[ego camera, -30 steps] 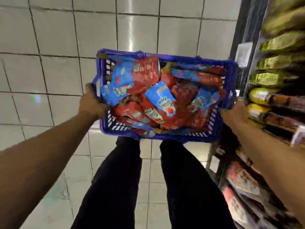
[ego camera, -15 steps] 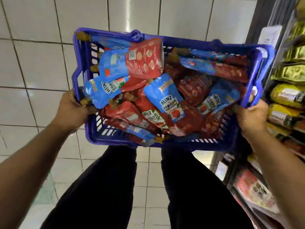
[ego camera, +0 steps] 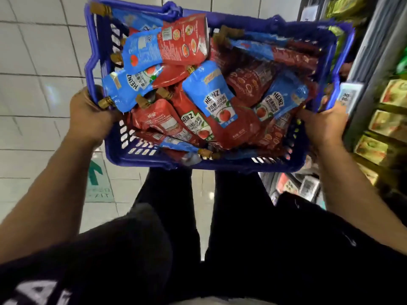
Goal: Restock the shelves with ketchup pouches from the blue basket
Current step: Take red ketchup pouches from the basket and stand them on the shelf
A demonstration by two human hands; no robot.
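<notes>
Hands, left hand [ego camera: 92, 111] and right hand [ego camera: 321, 124], are gripping blue basket [ego camera: 141, 156] sides; soft, slippery ketchup pouches [ego camera: 218, 102] inside probably lift best by their flat bodies.

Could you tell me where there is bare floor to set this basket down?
Bare tiles lie left of the blue basket, beyond the green floor arrow. On the right, packed shelves crowd the aisle.

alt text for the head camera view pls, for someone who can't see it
A person's left hand and right hand grip opposite sides of a blue basket piled with red and blue ketchup pouches, carried over a tiled floor beside stocked shelves on the right.
</notes>
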